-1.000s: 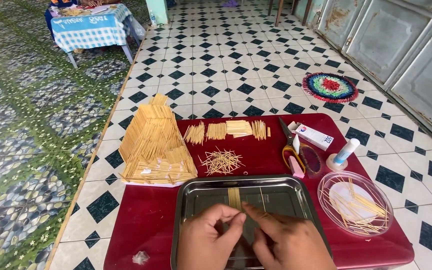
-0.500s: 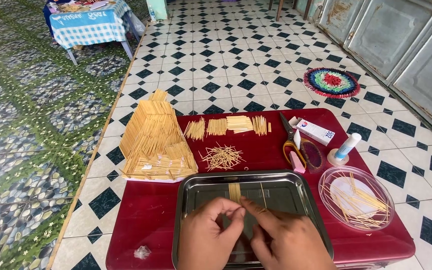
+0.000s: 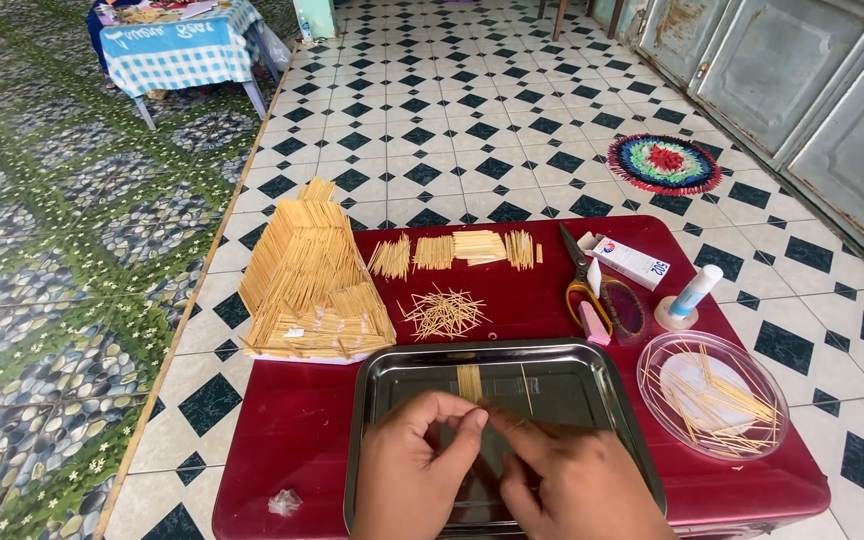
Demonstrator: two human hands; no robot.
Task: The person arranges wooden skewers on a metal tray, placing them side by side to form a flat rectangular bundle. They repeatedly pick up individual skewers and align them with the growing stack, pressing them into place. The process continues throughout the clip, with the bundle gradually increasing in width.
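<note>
Both hands meet over the shiny rectangular steel tray [image 3: 382, 400]: the left hand [image 3: 414, 465] and right hand [image 3: 572, 480] pinch their fingertips together in a nearly closed grip on thin pale wooden sticks, too fine to make out clearly. A narrow glued strip of sticks [image 3: 469, 382] lies in the tray just beyond the fingers. The tray sits on a glossy dark-red bench [image 3: 292, 430]. Beyond the tray lies a loose heap of sticks [image 3: 442, 313]; to its left, a slanted stick-built roof [image 3: 312, 275]; to its right, a round clear lid of sticks [image 3: 712, 395], yellow-handled scissors [image 3: 584, 280] and a glue bottle [image 3: 690, 295].
</note>
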